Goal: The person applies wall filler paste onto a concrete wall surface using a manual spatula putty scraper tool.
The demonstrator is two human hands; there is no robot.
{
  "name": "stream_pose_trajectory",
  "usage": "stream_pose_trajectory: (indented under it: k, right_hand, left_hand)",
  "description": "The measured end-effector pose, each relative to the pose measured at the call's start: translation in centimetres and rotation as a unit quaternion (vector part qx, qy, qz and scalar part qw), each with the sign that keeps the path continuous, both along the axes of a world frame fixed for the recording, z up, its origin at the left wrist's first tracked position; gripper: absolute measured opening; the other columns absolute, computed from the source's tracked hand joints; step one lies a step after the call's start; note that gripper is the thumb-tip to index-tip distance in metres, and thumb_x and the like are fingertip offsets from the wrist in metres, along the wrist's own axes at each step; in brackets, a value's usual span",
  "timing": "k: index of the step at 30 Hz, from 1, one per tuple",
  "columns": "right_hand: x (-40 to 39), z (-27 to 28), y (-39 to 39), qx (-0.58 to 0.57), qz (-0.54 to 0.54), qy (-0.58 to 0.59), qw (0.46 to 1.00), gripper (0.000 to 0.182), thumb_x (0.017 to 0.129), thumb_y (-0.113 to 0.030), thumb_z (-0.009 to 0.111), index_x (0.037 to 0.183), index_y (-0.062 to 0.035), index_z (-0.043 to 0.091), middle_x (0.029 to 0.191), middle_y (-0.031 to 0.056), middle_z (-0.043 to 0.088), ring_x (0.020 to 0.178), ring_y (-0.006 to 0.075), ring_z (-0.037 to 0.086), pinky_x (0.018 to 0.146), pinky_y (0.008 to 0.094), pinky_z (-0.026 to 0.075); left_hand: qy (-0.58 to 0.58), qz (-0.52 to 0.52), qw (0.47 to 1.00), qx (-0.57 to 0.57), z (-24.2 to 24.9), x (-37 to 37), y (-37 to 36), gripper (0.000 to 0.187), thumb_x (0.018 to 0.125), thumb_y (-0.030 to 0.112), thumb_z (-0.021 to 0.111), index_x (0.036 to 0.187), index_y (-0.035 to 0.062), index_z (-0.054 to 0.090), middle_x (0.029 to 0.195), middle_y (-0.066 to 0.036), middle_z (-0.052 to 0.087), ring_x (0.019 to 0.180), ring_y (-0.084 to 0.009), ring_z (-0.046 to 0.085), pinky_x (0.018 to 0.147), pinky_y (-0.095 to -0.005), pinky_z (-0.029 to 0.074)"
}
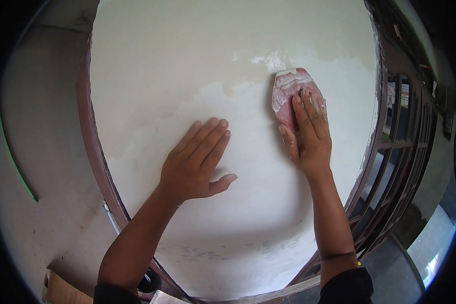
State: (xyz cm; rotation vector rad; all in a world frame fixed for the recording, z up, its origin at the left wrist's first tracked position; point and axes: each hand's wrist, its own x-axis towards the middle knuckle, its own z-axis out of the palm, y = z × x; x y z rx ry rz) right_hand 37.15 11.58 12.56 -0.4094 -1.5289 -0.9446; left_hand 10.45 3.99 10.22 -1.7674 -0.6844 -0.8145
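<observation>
My left hand (pixel 198 157) lies flat on a white, plaster-like surface (pixel 248 202), its fingers stretched out, the thumb apart, and nothing in it. Higher up and to the right, my right hand (pixel 311 134) holds a red-and-white flat pad (pixel 294 88) against the same surface. White paste is smeared over the pad, and its lower right part is hidden under my fingers. The thumb rests near the pad's lower left edge. Just above the pad is a shiny wet patch (pixel 274 61). Damp-looking, darker areas spread over the upper part of the surface.
A reddish-brown frame (pixel 90 106) borders the surface on the left. On the right stands dark wooden framework with glass panes (pixel 392 109). A cardboard box (pixel 66 291) sits at the lower left, near a dark round object (pixel 149 282). A green line (pixel 15 162) runs down the far left.
</observation>
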Motion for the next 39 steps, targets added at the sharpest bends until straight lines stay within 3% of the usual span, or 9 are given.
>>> stream_pose_trajectory:
  k: [5, 11, 19, 26, 30, 32, 35, 38, 39]
  right_hand:
    - [-1.4, 3.9, -0.4, 0.026, -0.008, 0.003, 1.000, 0.059, 0.089, -0.029, 0.074, 0.140, -0.0050, 0.057, 0.140, 0.0191, 0.058, 0.130, 0.0381, 0.055, 0.108, 0.0484, 0.044]
    - [-0.2, -0.7, 0.0, -0.017, -0.029, -0.013, 0.999, 0.055, 0.088, -0.027, 0.074, 0.136, -0.0028, 0.060, 0.139, 0.0202, 0.059, 0.132, 0.0358, 0.054, 0.110, 0.0486, 0.043]
    - [-1.5, 3.6, -0.5, 0.036, -0.017, 0.017, 0.999, 0.056, 0.089, -0.026, 0.074, 0.138, -0.0026, 0.059, 0.138, 0.0197, 0.059, 0.132, 0.0352, 0.054, 0.110, 0.0477, 0.042]
    - [-0.9, -0.1, -0.8, -0.056, -0.052, -0.017, 0.997, 0.060, 0.088, -0.028, 0.075, 0.140, -0.0047, 0.057, 0.142, 0.0171, 0.058, 0.135, 0.0341, 0.051, 0.111, 0.0499, 0.041]
    - [1.2, -0.2, -2.8, 0.012, -0.036, -0.043, 0.998, 0.053, 0.091, -0.026, 0.073, 0.135, -0.0014, 0.059, 0.134, 0.0188, 0.063, 0.126, 0.0368, 0.059, 0.106, 0.0492, 0.046]
    - [2.2, 1.1, -4.0, 0.104, 0.025, -0.007, 0.994, 0.039, 0.095, -0.020, 0.069, 0.126, 0.0026, 0.060, 0.121, 0.0186, 0.068, 0.112, 0.0327, 0.067, 0.097, 0.0424, 0.053]
    - [1.7, 3.9, -4.1, 0.013, 0.277, 0.210, 0.937, 0.024, 0.100, -0.011, 0.063, 0.118, 0.0036, 0.056, 0.102, 0.0098, 0.070, 0.093, 0.0119, 0.066, 0.080, 0.0279, 0.054]
    - [2.2, 7.6, -3.5, -0.155, 0.489, 0.248, 0.822, 0.029, 0.097, -0.014, 0.069, 0.117, 0.0033, 0.057, 0.096, 0.0089, 0.068, 0.074, 0.0101, 0.062, 0.070, 0.0263, 0.051]
    - [2.4, 8.2, -3.0, -0.156, 0.489, 0.247, 0.822, 0.029, 0.097, -0.014, 0.069, 0.117, 0.0033, 0.057, 0.096, 0.0089, 0.068, 0.074, 0.0101, 0.062, 0.070, 0.0263, 0.051]
  left_hand:
    - [-0.005, 0.001, 1.000, 0.001, -0.1, 0.3, -0.5, 0.063, 0.087, 0.045, 0.065, 0.127, -0.0030, 0.062, 0.138, -0.016, 0.060, 0.135, -0.0299, 0.051, 0.116, -0.0460, 0.039]
    - [-0.010, 0.000, 1.000, -0.007, -0.3, 0.3, -0.7, 0.062, 0.086, 0.043, 0.066, 0.127, -0.0027, 0.062, 0.137, -0.015, 0.060, 0.135, -0.0298, 0.052, 0.115, -0.0457, 0.039]
    - [0.001, 0.001, 1.000, 0.001, 0.0, -0.1, 0.0, 0.066, 0.087, 0.043, 0.063, 0.133, -0.0032, 0.058, 0.142, -0.018, 0.057, 0.137, -0.0314, 0.050, 0.116, -0.0473, 0.036]
    - [-0.002, 0.000, 1.000, -0.006, -0.1, 0.0, -0.1, 0.064, 0.089, 0.043, 0.062, 0.133, -0.0033, 0.059, 0.142, -0.018, 0.057, 0.137, -0.0318, 0.051, 0.116, -0.0474, 0.036]
    - [-0.001, -0.001, 1.000, 0.005, -0.1, 0.0, 0.1, 0.064, 0.090, 0.044, 0.061, 0.132, -0.0034, 0.059, 0.142, -0.018, 0.057, 0.137, -0.0322, 0.051, 0.116, -0.0474, 0.036]
    - [0.002, 0.001, 1.000, 0.008, -0.1, 0.0, 0.0, 0.064, 0.090, 0.044, 0.060, 0.132, -0.0036, 0.059, 0.142, -0.018, 0.057, 0.137, -0.0324, 0.051, 0.116, -0.0474, 0.036]
    - [0.000, -0.001, 1.000, 0.004, -0.1, 0.1, 0.1, 0.063, 0.090, 0.044, 0.060, 0.132, -0.0035, 0.059, 0.141, -0.018, 0.057, 0.137, -0.0323, 0.051, 0.116, -0.0475, 0.037]
    - [-0.001, 0.001, 1.000, 0.007, -0.1, 0.0, 0.1, 0.063, 0.091, 0.044, 0.059, 0.132, -0.0034, 0.059, 0.142, -0.018, 0.057, 0.137, -0.0324, 0.051, 0.116, -0.0477, 0.037]
    - [-0.001, 0.001, 1.000, 0.007, -0.1, 0.0, 0.1, 0.063, 0.091, 0.044, 0.059, 0.132, -0.0034, 0.059, 0.142, -0.018, 0.057, 0.137, -0.0323, 0.051, 0.116, -0.0477, 0.037]
